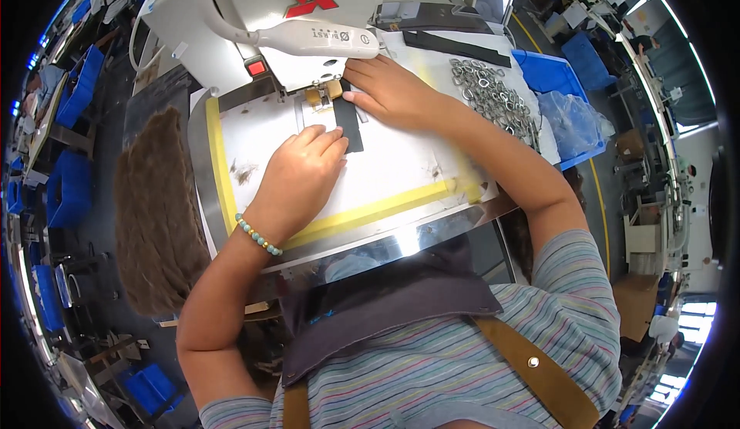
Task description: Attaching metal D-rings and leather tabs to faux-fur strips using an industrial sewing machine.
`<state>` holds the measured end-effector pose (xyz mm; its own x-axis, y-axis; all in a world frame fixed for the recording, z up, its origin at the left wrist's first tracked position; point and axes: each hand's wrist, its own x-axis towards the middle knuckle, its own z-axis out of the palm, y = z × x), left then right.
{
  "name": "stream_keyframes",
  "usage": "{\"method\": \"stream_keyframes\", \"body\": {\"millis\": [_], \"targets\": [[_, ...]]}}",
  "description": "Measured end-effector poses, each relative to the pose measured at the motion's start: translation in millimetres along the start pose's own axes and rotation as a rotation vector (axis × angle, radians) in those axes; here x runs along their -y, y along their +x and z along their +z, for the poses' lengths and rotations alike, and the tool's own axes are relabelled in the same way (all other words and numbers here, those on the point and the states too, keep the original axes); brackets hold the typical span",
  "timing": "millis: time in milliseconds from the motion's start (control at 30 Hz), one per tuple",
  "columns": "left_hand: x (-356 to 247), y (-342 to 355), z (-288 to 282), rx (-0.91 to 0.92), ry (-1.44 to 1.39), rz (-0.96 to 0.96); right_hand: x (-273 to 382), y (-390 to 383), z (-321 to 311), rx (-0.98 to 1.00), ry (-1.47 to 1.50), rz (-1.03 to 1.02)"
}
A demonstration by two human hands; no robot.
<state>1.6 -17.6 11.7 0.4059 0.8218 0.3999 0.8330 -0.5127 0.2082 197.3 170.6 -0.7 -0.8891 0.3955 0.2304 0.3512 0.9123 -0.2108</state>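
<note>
A black fabric strip (349, 128) lies under the needle and presser foot of a white sewing machine (231, 51), its near end toward me. My left hand (304, 163), wearing a beaded bracelet (258, 236), has its fingers curled together, with the tips at the strip's left edge. My right hand (397, 94) lies low beside the machine head. Its thumb touches the strip close to the foot, and its other fingers are stretched out, their tips partly hidden by the head. A tan block (334, 89) sits at the foot.
Yellow tape (370, 208) borders the white work surface. Metal rings and buckles (493, 94) are piled at the right, below another black strip (456, 47). Farther right stands a blue bin (543, 70) with a plastic bag (574, 124). Brown furry material (154, 221) hangs at the left.
</note>
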Motion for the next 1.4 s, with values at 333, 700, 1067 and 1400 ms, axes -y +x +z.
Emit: {"method": "stream_keyframes", "body": {"millis": [333, 700, 1067, 1400], "targets": [[-7, 2, 2, 0.05, 0.149, -0.031, -12, -8, 2, -0.094, -0.017, -0.086], [2, 2, 11, 0.076, 0.23, -0.124, -17, 17, 14, 0.024, -0.015, 0.055], [17, 1, 15, 0.106, 0.2, -0.284, 10, -18, 7, 0.047, -0.07, 0.02], [16, 0, 18, 0.112, 0.183, -0.293, 2, -7, 17, -0.046, -0.119, 0.008]]}}
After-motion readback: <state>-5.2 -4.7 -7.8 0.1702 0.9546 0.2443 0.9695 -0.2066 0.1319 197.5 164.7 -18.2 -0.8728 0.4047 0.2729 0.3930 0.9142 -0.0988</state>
